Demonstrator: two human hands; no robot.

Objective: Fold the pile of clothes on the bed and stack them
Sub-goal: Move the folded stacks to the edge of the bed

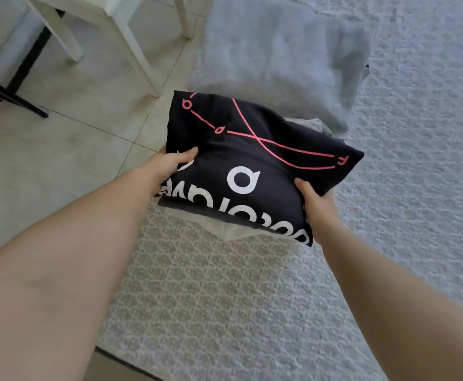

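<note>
A folded black garment (pixel 255 160) with white letters and pink lines is held over the bed's left edge. My left hand (pixel 172 163) grips its left side, thumb on top. My right hand (pixel 316 200) grips its right near corner, thumb on top and fingers hidden beneath. Under the black garment a pale grey-beige folded piece (pixel 224 228) shows at the near side and again at the far right corner. Whether the black garment rests on it or hovers just above I cannot tell. Beyond them lies a light grey garment (pixel 279 59), blurred.
The bed cover (pixel 403 215) is pale with a textured pattern and fills the right and lower view. Tiled floor (pixel 60 133) lies to the left. White chair legs (pixel 131 45) and a black metal frame (pixel 18 86) stand on the floor at upper left.
</note>
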